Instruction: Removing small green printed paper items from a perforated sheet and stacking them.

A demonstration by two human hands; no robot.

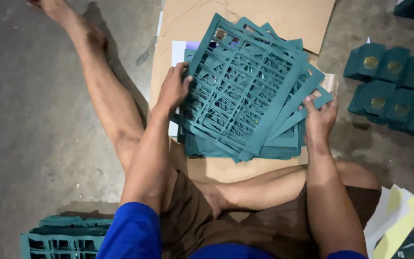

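The brown cardboard sheet lies on the concrete floor. On it sits a fanned stack of green cut-out frames, gripped at both edges: left hand and right hand each pinch it. Rows of green booklets lie finished, apparently, beside it. More frames wait at lower left.

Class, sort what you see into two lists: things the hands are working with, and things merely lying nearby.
In hand:
left hand
right hand
stack of green cut-out card sheets, held at both edges
brown cardboard sheet under the stack

Lying about:
rows of green folded pieces on the floor
second green cut-out pile
white and yellow papers
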